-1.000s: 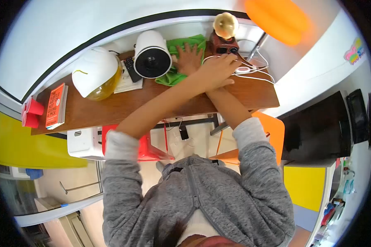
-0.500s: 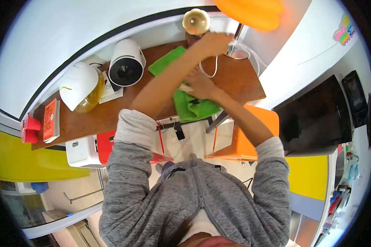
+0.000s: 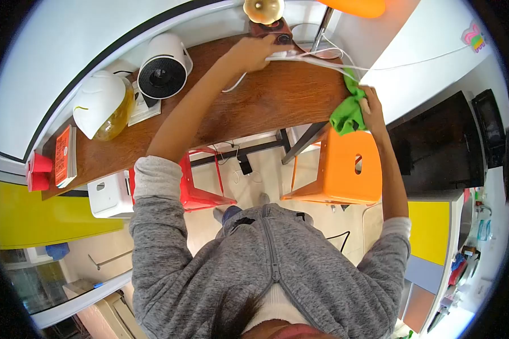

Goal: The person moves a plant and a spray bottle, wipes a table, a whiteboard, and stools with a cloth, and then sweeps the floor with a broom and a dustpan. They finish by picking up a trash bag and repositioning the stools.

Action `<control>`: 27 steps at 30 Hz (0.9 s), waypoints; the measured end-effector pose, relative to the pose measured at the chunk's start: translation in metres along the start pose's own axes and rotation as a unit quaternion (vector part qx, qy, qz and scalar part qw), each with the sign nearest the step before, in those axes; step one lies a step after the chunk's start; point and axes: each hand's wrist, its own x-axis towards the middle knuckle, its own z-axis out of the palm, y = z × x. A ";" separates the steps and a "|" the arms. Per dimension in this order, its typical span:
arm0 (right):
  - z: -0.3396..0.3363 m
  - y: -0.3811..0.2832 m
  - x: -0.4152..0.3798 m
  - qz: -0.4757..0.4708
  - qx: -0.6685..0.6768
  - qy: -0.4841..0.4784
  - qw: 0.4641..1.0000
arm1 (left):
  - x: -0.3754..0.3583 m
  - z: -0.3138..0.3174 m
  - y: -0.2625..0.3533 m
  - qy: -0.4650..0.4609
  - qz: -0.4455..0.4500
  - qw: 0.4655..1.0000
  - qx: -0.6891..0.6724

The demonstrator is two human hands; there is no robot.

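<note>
My left hand [image 3: 251, 55] is closed around a white cable [image 3: 316, 60] over the back of the brown table, near a gramophone-like piece with a cream flower-shaped horn [image 3: 264, 9]. The cable runs to the right, past the metal lamp stem [image 3: 323, 28]. At the table's right end, my right hand [image 3: 372, 110] grips a bunched green cloth [image 3: 348, 114], which hangs partly over the edge. Part of the cloth is hidden behind my fingers.
On the wooden table [image 3: 254, 104] stand a white projector-like device [image 3: 165, 65], a white-and-yellow rounded container [image 3: 103, 104], an orange book [image 3: 66, 155] and red cups [image 3: 39, 170]. Below are an orange stool [image 3: 353, 169], a red stool [image 3: 201, 189] and a white stool [image 3: 110, 195].
My right hand has carried the green cloth from mid-table to the right edge. My left hand has moved left from the lamp, and the white cable is now stretched out from it.
</note>
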 end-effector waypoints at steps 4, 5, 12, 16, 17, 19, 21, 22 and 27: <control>-0.053 -0.021 -0.026 0.087 -0.113 -0.076 0.987 | -0.012 0.022 -0.017 -0.014 0.037 0.997 -0.061; -0.068 -0.041 -0.024 0.084 -0.266 -0.076 0.957 | -0.014 0.016 -0.016 -0.004 0.033 0.995 -0.092; -0.015 -0.066 -0.006 -0.058 -0.080 -0.052 0.994 | -0.019 0.025 -0.012 0.064 0.111 0.991 -0.049; -0.001 -0.077 -0.037 0.079 -0.189 -0.021 0.979 | -0.028 0.041 -0.004 0.121 0.010 0.992 0.025; -0.012 -0.069 -0.051 0.132 -0.195 -0.039 0.971 | -0.032 0.042 -0.001 0.131 -0.014 0.989 0.060; -0.032 -0.044 -0.089 0.209 -0.295 -0.170 0.917 | -0.040 0.033 0.011 0.150 -0.065 0.977 0.134; -0.028 -0.075 -0.102 0.297 -0.239 -0.226 0.896 | -0.051 0.014 0.038 0.194 -0.094 0.963 0.161; -0.022 -0.082 -0.105 0.316 -0.150 -0.248 0.904 | -0.061 0.002 0.055 0.247 -0.054 0.967 -0.016; 0.091 -0.137 -0.115 0.068 0.134 -0.219 0.964 | -0.173 -0.007 0.152 0.141 -0.024 0.869 -0.473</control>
